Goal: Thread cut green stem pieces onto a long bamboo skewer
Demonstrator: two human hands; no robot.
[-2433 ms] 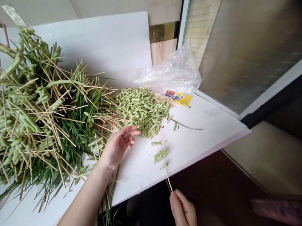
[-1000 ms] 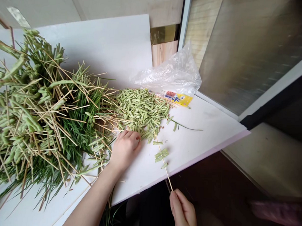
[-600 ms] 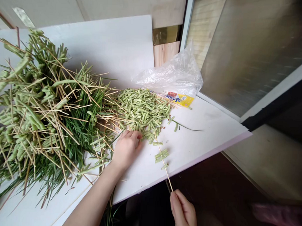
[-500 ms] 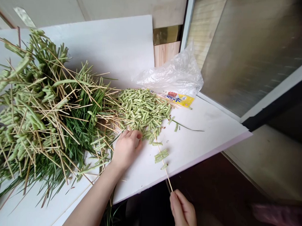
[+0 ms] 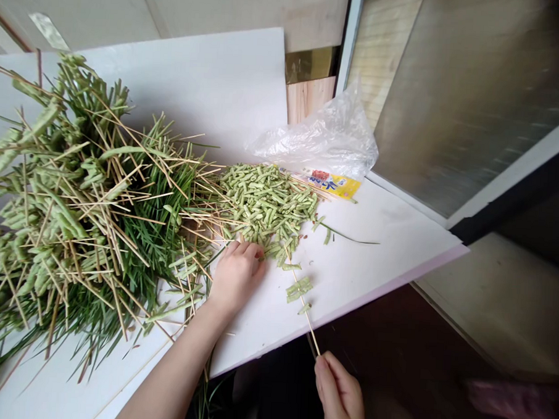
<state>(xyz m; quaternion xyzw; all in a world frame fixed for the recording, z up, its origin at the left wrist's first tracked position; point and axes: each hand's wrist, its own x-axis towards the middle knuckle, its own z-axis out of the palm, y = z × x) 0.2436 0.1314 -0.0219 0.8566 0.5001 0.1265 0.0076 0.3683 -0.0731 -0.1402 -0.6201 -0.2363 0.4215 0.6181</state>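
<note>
My right hand (image 5: 339, 391) is closed round the lower end of a thin wooden skewer (image 5: 312, 330), just off the table's front edge. Several cut green bean pieces (image 5: 299, 288) are threaded crosswise on it, and its upper end reaches the edge of a heap of cut green beans (image 5: 265, 203). At the heap's near left side rests my left hand (image 5: 238, 271), its fingers curled together with the tips turned away from view. What they hold, if anything, is hidden.
A large pile of filled bean skewers (image 5: 76, 194) and dark green chives (image 5: 144, 234) covers the left of the white table (image 5: 374, 263). Behind the heap lie a clear plastic bag (image 5: 320, 137) and a yellow packet (image 5: 340, 186). A framed glass panel (image 5: 469, 106) stands at the right.
Both hands, the skewer and the bean heap stay almost where they were. The fingers of my left hand have shifted very slightly at the heap, and the view has drifted a little.
</note>
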